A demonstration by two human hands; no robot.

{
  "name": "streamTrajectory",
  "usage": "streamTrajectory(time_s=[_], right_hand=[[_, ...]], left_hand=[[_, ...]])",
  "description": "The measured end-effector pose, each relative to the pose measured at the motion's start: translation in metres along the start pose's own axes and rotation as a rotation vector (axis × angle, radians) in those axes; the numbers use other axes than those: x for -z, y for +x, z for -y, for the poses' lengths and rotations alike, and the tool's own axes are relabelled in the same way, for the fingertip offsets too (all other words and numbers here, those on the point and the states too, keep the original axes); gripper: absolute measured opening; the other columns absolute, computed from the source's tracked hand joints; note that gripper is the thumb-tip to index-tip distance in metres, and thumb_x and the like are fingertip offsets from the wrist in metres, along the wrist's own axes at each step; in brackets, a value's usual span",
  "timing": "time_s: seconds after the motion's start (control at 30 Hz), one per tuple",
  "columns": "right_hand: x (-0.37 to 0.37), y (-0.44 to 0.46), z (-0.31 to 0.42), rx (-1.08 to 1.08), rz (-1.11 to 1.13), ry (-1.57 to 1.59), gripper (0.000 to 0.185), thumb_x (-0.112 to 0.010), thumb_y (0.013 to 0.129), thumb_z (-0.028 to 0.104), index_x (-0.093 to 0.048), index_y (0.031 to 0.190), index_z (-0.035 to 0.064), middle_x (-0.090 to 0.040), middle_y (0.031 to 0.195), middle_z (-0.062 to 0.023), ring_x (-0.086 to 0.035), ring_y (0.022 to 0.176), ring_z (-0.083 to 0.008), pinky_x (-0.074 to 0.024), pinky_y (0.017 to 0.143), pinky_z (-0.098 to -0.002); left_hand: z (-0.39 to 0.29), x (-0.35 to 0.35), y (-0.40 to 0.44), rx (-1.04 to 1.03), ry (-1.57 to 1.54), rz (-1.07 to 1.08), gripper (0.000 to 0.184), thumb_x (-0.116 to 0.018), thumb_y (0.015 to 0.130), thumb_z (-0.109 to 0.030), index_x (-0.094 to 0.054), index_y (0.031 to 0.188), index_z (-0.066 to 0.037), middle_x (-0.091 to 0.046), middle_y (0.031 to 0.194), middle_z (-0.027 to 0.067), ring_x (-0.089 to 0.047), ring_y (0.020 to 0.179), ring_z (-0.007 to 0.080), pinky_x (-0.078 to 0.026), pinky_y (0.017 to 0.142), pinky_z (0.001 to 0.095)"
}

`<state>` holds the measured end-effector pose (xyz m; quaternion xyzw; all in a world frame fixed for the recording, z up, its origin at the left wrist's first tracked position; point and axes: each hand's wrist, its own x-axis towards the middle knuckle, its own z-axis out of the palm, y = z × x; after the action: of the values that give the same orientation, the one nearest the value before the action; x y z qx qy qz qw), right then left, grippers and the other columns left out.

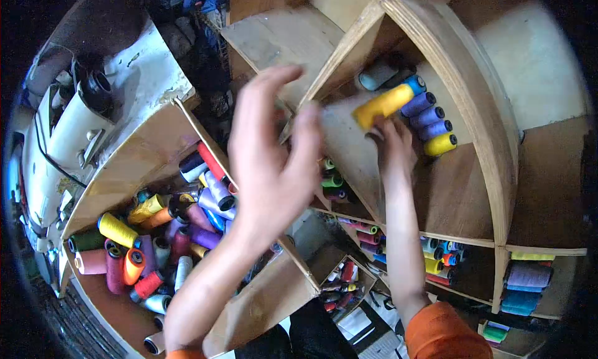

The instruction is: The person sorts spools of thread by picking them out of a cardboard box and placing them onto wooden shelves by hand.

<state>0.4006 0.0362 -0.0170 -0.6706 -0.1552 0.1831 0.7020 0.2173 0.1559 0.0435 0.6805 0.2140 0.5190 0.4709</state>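
1. The right hand (393,146) reaches into a wooden shelf compartment (458,200), its fingers closed around the near end of a yellow-orange spool (386,103).
2. That spool slants inside the compartment, beside a row of purple spools (427,116) and one bright yellow spool (440,144); whether it touches them I cannot tell.
3. The left hand (269,150) is blurred and holds nothing – thumb and fingers spread apart, in front of the shelves.
4. A wooden bin (128,156) at left contains a loose jumble of spools: yellow, orange, red, pink, purple, white.
5. Lower compartments hold more – mixed colours in one, a grey-purple and teal stack (526,288) in another.
6. A small box (372,277) below contains reddish spools.
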Motion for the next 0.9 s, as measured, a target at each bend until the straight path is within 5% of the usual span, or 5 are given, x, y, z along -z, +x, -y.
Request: streamTrajectory(time_s=[0.1, 0.37, 0.53, 0.77, 0.9], right_hand=[[0.021, 0.103, -0.059, 0.292, -0.19, -0.72, 0.035, -0.074, 0.071, 0.03, -0.064, 0.088, 0.0012, -0.068, 0.079, -0.0103, -0.066, 0.071, -0.0216, -0.0511, 0.068, -0.0331], [-0.02, 0.135, -0.08, 0.267, -0.402, -1.024, 0.029, -0.073, 0.069, 0.026, -0.068, 0.088, 0.0042, -0.068, 0.087, -0.0154, -0.066, 0.087, -0.0307, -0.0497, 0.078, -0.038], [-0.003, 0.158, -0.107, 0.394, -0.304, -1.064, 0.023, -0.07, 0.069, 0.014, -0.067, 0.088, 0.0028, -0.068, 0.091, -0.0168, -0.066, 0.086, -0.0301, -0.0503, 0.078, -0.0389], [0.057, 0.179, -0.122, 0.308, 0.022, -0.818, 0.048, -0.067, 0.082, 0.027, -0.056, 0.113, -0.0081, -0.058, 0.119, -0.0177, -0.053, 0.113, -0.0244, -0.037, 0.099, -0.0307], [0.041, 0.113, -0.115, 0.118, 0.022, -0.191, 0.055, -0.072, 0.079, 0.015, -0.048, 0.122, -0.0084, -0.055, 0.12, -0.0183, -0.054, 0.11, -0.0236, -0.0409, 0.097, -0.0326]], left_hand=[[-0.013, 0.045, -0.013, 0.143, -0.042, 0.009, 0.033, -0.05, 0.086, -0.001, -0.047, 0.119, 0.003, -0.05, 0.12, 0.011, -0.049, 0.109, 0.0191, -0.039, 0.093, 0.0311], [0.0, 0.148, -0.056, 0.217, 0.289, 0.044, 0.033, -0.045, 0.085, 0.006, -0.048, 0.117, 0.002, -0.045, 0.126, 0.014, -0.045, 0.115, 0.0205, -0.035, 0.092, 0.0282], [0.006, 0.235, -0.057, 0.233, 0.747, 0.014, 0.021, -0.05, 0.08, 0.007, -0.057, 0.099, 0.001, -0.059, 0.099, 0.0138, -0.059, 0.094, 0.0272, -0.046, 0.082, 0.0349], [0.009, 0.317, -0.088, 0.165, 1.456, 1.135, 0.053, -0.057, 0.071, -0.009, -0.053, 0.124, -0.01, -0.05, 0.129, 0.0076, -0.038, 0.128, 0.0267, -0.034, 0.099, 0.0456], [0.018, 0.319, -0.11, 0.392, 1.446, 1.251, 0.07, -0.066, 0.066, -0.025, -0.045, 0.132, -0.013, -0.039, 0.139, 0.0106, -0.028, 0.134, 0.0304, -0.03, 0.103, 0.0543]])
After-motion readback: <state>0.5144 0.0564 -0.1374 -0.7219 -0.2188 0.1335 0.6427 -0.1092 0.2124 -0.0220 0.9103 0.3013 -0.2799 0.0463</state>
